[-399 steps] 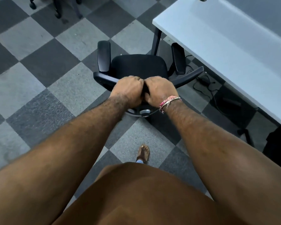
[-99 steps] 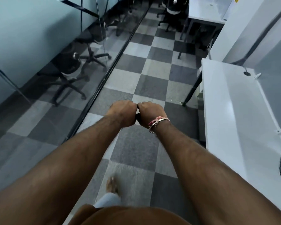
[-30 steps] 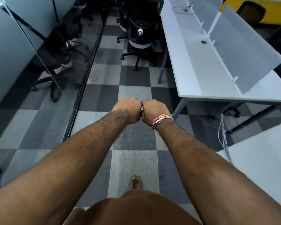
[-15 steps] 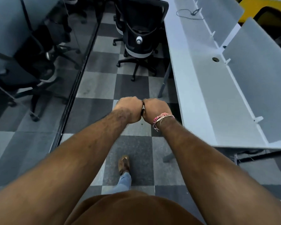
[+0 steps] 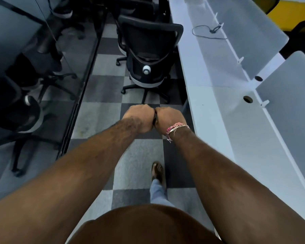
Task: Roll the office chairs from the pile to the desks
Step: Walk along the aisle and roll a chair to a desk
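A black mesh office chair (image 5: 148, 55) with a white seat rim stands ahead in the aisle, its back toward me, close to the long white desk (image 5: 217, 124) on the right. More black chairs crowd behind it at the top. My left hand (image 5: 139, 118) and my right hand (image 5: 169, 118) are curled into fists, pressed knuckle to knuckle in front of me, a short way before the chair's wheeled base. They touch no chair. A thin dark sliver shows between the fists; I cannot tell what it is.
A glass partition (image 5: 84, 88) with a dark floor rail runs along the left, and black chairs (image 5: 25, 110) show in or behind it. Grey divider panels (image 5: 289, 95) and a cable (image 5: 208, 32) sit on the desk. The checkered carpet aisle (image 5: 99, 117) lies between.
I have walked forward along the aisle, and the black chair and desk have drawn nearer. My fists stay pressed together. The chair I gripped 13 seconds ago is out of view.
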`<state>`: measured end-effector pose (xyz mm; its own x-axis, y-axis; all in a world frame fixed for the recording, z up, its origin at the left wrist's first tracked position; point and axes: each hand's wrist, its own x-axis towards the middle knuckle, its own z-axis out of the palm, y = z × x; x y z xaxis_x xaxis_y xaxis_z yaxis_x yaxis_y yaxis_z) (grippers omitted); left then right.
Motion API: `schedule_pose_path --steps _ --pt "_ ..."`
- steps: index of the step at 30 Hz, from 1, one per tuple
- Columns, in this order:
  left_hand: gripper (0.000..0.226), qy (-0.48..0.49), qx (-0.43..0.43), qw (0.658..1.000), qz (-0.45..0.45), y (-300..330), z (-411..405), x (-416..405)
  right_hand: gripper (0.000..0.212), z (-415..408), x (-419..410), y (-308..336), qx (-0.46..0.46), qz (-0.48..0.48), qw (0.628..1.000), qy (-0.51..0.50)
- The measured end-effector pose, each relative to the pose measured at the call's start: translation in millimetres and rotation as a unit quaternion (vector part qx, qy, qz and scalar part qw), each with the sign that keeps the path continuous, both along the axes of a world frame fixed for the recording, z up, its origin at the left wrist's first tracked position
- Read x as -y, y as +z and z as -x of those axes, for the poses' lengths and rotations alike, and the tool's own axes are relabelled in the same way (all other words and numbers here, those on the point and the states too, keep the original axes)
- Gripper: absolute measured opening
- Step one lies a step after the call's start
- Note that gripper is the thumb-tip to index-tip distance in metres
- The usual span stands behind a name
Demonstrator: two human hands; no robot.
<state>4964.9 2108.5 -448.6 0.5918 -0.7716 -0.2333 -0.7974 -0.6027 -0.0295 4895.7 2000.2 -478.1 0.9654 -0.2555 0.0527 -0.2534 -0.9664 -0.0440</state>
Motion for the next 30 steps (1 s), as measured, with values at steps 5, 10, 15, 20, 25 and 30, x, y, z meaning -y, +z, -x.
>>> schedule_pose_path --steps 5,10,15,20,25,30 --pt "0.023 0.013 0.006 1.0 0.011 -5.2 -106.1 88.7 0.02 -111.2 92.7 -13.0 0.006 0.011 1.0 0.021" --pt "0.021 0.037 0.004 0.999 0.022 0.6 -205.1 163.6 0.023 -212.8 170.8 1.0 0.007 0.0 0.999 0.04" --pt "0.024 0.035 0.009 0.999 0.028 18.7 -309.8 231.5 0.021 -318.3 237.9 16.9 0.025 0.007 0.999 0.042" --pt "0.029 0.036 0.028 0.999 0.019 18.8 -402.1 287.1 0.024 -413.9 290.3 11.7 0.027 0.016 0.999 0.019" --pt "0.021 0.005 0.033 0.998 0.062 22.6 -505.4 329.2 0.02 -509.2 332.2 10.3 0.061 0.023 0.998 -0.011" --pt "0.033 -0.065 0.048 0.993 0.082 20.2 -595.5 366.8 0.022 -587.8 365.3 8.6 0.081 0.001 0.996 -0.044"
